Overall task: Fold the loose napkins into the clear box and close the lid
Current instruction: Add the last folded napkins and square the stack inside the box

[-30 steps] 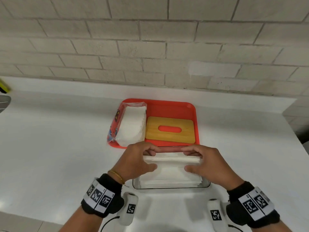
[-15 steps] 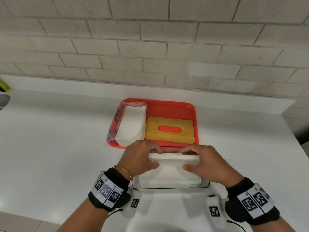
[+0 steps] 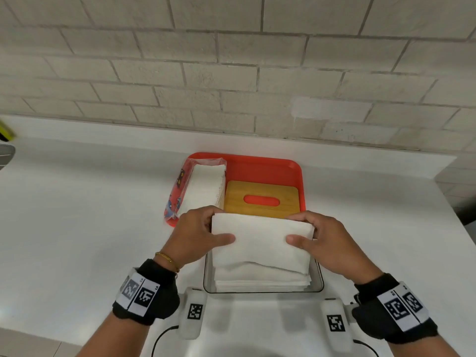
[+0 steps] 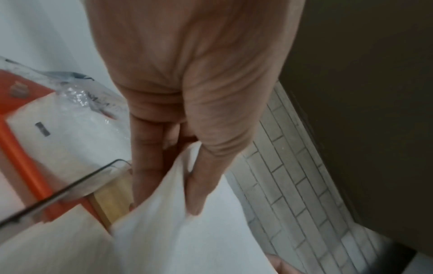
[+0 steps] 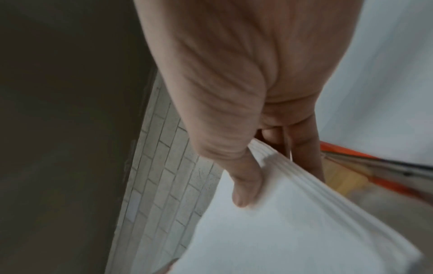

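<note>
Nearest the person, the clear box [image 3: 262,289] stands on the white counter [image 3: 77,228], with its near wall just beyond the 2 wrist-mounted camera units. A stack of white napkins [image 3: 261,276] lies inside the box, and its near edges rest against the near wall.

The far part of the napkin stack [image 3: 261,238] is raised above the box rim and tilted up toward the person, while the near part stays down inside the box.

The left hand [image 3: 195,235] grips the raised stack at its left side — thumb on top, the other fingers curled under the far edge. In the left wrist view the thumb [image 4: 206,176] presses on the upper sheet and the fingers [image 4: 147,166] lie beneath it. The right hand [image 3: 327,240] grips the right side the same way: thumb on top, fingers wrapped behind. The right wrist view shows the layered napkin edges [image 5: 293,172] pinched between thumb and fingers.

Just beyond the hands, touching or nearly touching the far wall of the box, sits an orange tray [image 3: 260,166]. On it lies the wooden lid [image 3: 261,188] with an oval slot, flat and off the box. To its left — still on the tray — is an opened plastic pack of napkins [image 3: 203,188].

Farthest back, a pale brick wall [image 3: 231,60] rises behind the counter.
</note>
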